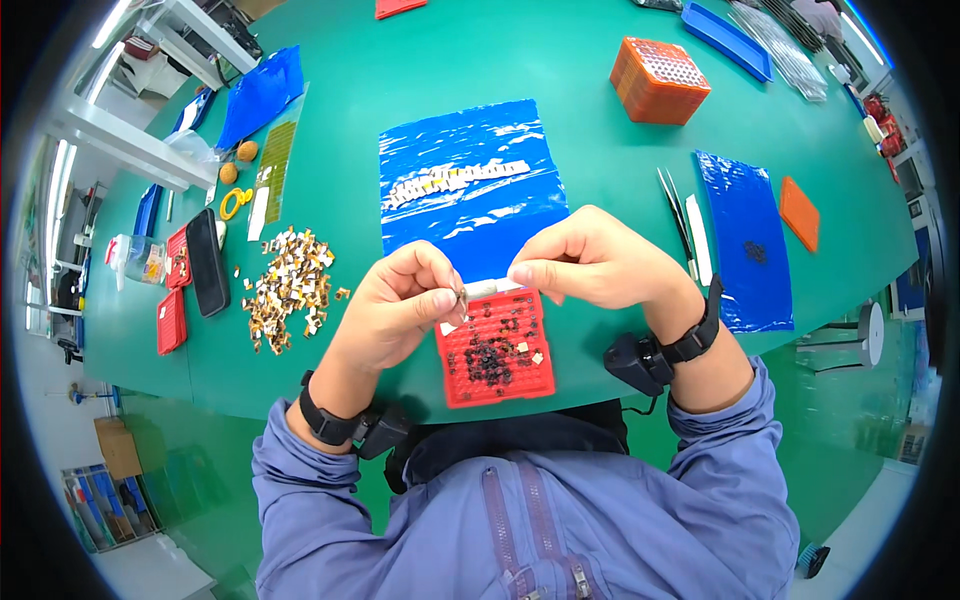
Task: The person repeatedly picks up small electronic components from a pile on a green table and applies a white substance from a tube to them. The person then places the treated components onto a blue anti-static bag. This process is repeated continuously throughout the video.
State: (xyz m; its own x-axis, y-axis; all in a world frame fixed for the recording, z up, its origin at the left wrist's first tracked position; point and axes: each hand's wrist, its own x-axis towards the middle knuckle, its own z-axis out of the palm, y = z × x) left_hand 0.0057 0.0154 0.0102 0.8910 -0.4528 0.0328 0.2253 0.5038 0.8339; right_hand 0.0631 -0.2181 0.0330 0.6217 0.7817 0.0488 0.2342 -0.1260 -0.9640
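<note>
Above the far left corner of a red tray (pixel 545 385), my left hand (pixel 390 308) is closed, thumb and forefinger pinching a tiny piece too small to name. My right hand (pixel 610 262) hovers over the tray's far right corner, its thumb and forefinger pressed together; what they hold, if anything, is hidden. Small dark parts (pixel 490 362) lie scattered in the tray with a few little whitish squares (pixel 537 357). Just beyond the hands a blue plastic sheet (pixel 460 130) carries an uneven row of small white pieces (pixel 455 180).
Left of me lie a loose pile of small brown-and-white pieces (pixel 290 285), a black phone (pixel 207 262) and yellow scissors (pixel 235 204). To the right are tweezers (pixel 677 210) and another blue sheet (pixel 745 285) with dark bits. An orange tray stack (pixel 655 85) stands farther back.
</note>
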